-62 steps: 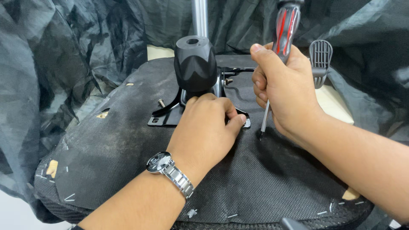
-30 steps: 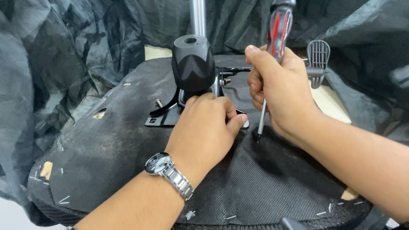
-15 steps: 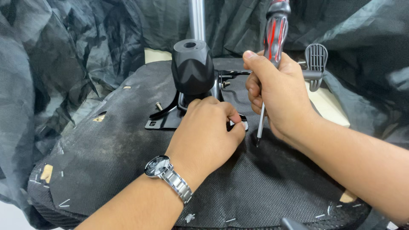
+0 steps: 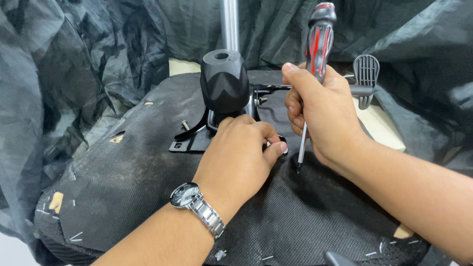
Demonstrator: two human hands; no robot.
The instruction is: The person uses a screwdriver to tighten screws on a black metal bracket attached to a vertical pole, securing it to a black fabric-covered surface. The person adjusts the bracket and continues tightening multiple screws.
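Since the earlier frames the screwdriver (image 4: 315, 59) has shifted a little to the right and its tip has come down onto the fabric, while the left hand (image 4: 241, 152) has stayed pinched at the same spot. The metal bracket (image 4: 189, 140) of the chair mechanism lies near the middle of the upturned seat base (image 4: 123, 187), under the black cone-shaped cover (image 4: 224, 81). One bolt (image 4: 185, 125) stands proud at the bracket's far left, seemingly not yet driven home; fastening looks partly done at best. The left hand's fingers are closed on something small at the bracket's right edge, hidden beneath them. The right hand (image 4: 322, 116) is wrapped firmly round the red-and-black handle, with the tip just right of the bracket. Any other bolts cannot be seen. A lever paddle (image 4: 367, 74) sits far right.
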